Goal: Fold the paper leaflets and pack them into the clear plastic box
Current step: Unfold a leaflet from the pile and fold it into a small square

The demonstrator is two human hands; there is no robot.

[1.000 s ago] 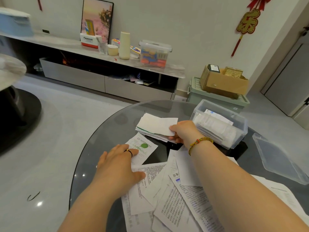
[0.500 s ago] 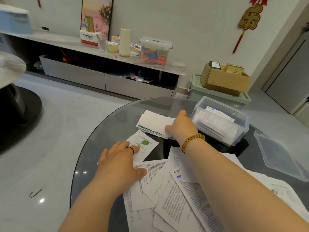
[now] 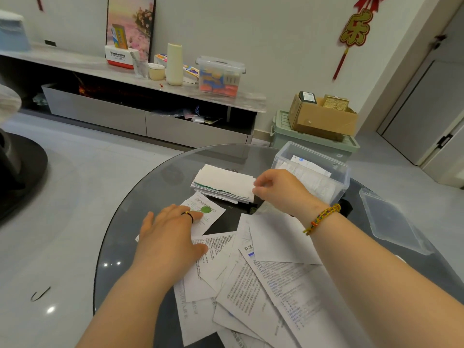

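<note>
A stack of folded white leaflets [image 3: 222, 184] lies on the round glass table [image 3: 140, 197]. My right hand [image 3: 278, 190] pinches the right edge of the stack's top sheet. My left hand [image 3: 168, 234] rests flat, fingers straight, on a small leaflet with a green spot [image 3: 209, 212] and on the spread of unfolded printed leaflets [image 3: 263, 280] in front of me. The clear plastic box [image 3: 336, 172] stands open behind my right hand, with folded leaflets standing inside it.
The box's clear lid [image 3: 391, 219] lies at the table's right edge. Beyond the table are a green storage bin [image 3: 313, 144] with a cardboard box [image 3: 321, 116] on it, and a low grey cabinet [image 3: 140, 101] carrying bottles and containers.
My right hand has drawn back from on top of the folded stack to its right edge and now pinches the top sheet. My left hand has stayed on the leaflets.
</note>
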